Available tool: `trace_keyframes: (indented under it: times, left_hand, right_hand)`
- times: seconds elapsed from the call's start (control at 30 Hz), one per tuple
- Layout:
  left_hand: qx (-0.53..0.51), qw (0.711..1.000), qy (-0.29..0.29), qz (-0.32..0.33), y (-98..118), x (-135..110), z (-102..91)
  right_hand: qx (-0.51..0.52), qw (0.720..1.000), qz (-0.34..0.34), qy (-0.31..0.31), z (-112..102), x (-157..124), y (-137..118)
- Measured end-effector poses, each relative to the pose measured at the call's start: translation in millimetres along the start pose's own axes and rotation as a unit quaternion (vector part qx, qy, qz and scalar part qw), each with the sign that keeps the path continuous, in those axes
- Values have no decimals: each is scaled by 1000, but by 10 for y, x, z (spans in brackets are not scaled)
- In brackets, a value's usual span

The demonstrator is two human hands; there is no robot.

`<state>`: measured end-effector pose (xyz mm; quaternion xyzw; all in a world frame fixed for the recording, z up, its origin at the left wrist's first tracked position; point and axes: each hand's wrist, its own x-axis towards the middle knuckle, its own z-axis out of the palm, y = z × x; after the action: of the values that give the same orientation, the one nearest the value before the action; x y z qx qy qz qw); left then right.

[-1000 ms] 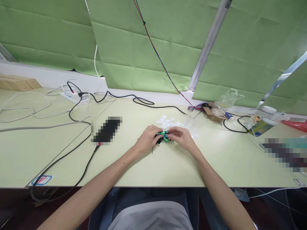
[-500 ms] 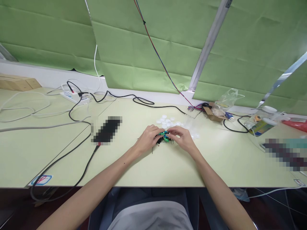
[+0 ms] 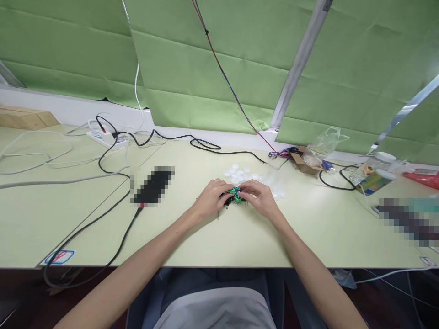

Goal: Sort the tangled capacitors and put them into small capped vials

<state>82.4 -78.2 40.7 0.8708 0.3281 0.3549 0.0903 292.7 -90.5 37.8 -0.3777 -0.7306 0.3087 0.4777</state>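
Left hand (image 3: 213, 197): pinched a small green-and-black part (image 3: 232, 191) between thumb and fingers.
Right hand (image 3: 261, 196): thumb and fingertips narrowed at its right end; couldn't tell if gripping.
Part position: between both hands, at the small-parts pile (image 3: 238, 199) on the table (image 3: 240, 242).
White discs (image 3: 241, 175): lay just beyond the hands, near some clear plastic (image 3: 274, 177).

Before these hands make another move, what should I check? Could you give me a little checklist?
1. Left hand holding the green part: ok, pinched between thumb and fingers.
2. Right hand in position: ok, its fingertips are at the part's other end.
3. Right-hand grip secure: cannot tell, contact is hidden.
4. Loose pieces clear of the hands: not ok, they lie right beneath.
5. White discs off the work: ok, just beyond the hands.
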Motion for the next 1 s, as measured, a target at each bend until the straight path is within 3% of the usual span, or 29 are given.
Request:
trace_keyframes:
  times: [0.37,0.87,1.0]
  left_hand:
    - [-43,998,-41,-24,61,33,-59]
    - [-46,996,-56,-57,80,51,-82]
    - [-31,998,-47,-41,35,30,-49]
  right_hand:
    - [13,1000,-10,4,18,0,39]
    - [20,999,-31,-4,24,4,63]
    - [6,1000,-14,-7,30,-1,52]
